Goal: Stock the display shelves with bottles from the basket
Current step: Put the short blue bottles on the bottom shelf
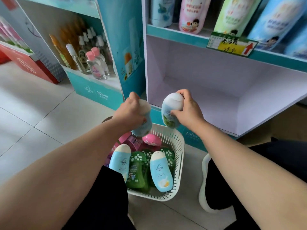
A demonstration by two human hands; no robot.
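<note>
While both hands are up over the basket (180, 146), each is closed round a bottle of its own: the left hand (131, 112) wraps the upper part of a pale blue bottle (144, 128) whose base hangs just above the heap, and the right hand (187, 112) grips a blue-and-green bottle (169, 113) by its white cap end, fingers over the top, thumb on the front. Both bottles sit near the front lip of the empty white shelf (216, 90), which lies just beyond them.

These look like squat oval plastic bottles, rigid enough not to crumple, probably full and so moderately weighty for one hand. Their glossy rounded sides seem likely to slip, so a grip round the narrower shoulder below the cap, or across the flat faces, should hold best.

More bottles lie on their sides in the basket on the floor, near the person's knees: two blue, several green, some pink.
</note>
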